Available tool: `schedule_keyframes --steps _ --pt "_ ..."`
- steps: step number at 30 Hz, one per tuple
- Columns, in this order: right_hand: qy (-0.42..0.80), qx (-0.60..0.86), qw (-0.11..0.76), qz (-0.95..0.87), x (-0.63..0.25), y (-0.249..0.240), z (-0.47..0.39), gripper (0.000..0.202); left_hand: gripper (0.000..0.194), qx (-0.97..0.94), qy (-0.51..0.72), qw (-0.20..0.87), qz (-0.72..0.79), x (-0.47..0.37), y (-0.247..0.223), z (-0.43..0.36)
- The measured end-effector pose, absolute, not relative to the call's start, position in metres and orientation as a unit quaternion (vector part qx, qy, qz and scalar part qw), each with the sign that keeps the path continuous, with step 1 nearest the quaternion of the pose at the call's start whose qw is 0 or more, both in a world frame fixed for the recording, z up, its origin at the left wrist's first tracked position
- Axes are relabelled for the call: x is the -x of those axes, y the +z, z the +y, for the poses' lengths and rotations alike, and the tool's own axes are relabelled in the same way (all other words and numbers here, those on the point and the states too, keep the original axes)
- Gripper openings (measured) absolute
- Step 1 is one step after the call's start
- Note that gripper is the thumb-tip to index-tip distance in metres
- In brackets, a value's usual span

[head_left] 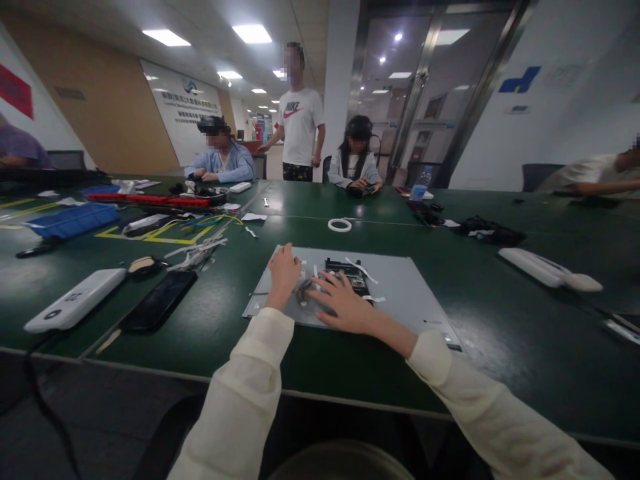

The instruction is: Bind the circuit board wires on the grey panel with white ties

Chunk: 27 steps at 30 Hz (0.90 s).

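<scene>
Metal plate (400, 293): a flat grey sheet that lies on the green table (500, 333), right in front of the person. It looks thin, stiff and smooth, so it may slide. I think the edges are the best place to take hold of it.
Small board (350, 273): a dark part in the middle of the plate, with white strips (364, 270) and thin wires. It looks easy to break, so a soft touch on its sides seems best.
Right hand (345, 303): lies flat on the plate, fingers spread, grip on nothing.
Left hand (284, 272): rests on the plate beside the board, fingers bent. I cannot tell if it pinches anything.
Phone (160, 300): a black one lies to the left.
White box (75, 300): long, further left.
White ring (340, 225): past the plate, lying alone.
Water bottle (420, 183): stands far back.
White shirt (300, 120): on a standing person at the far end. It reads NIKE.
Wall sign (185, 107): its writing is too small to read.
</scene>
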State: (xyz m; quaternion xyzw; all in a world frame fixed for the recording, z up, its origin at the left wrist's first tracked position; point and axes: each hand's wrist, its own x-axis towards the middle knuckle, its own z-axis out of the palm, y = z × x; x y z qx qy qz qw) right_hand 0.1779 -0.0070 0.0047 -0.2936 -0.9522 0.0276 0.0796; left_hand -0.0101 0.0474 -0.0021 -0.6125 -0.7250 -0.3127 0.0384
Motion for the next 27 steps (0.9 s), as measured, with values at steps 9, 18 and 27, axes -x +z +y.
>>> schedule_keyframes --steps 9,18,27 --pt "0.041 0.216 0.082 -0.972 -0.181 0.006 -0.016 0.057 0.038 0.612 -0.319 0.041 -0.723 0.009 0.004 0.042" --pt "0.011 0.271 0.112 -0.956 -0.182 0.001 -0.015 0.049 0.038 0.622 -0.317 0.045 -0.715 0.01 -0.003 0.044" --pt "-0.055 0.393 0.147 -0.906 -0.204 -0.011 0.016 0.046 0.04 0.626 -0.299 0.008 -0.72 0.01 -0.004 0.041"
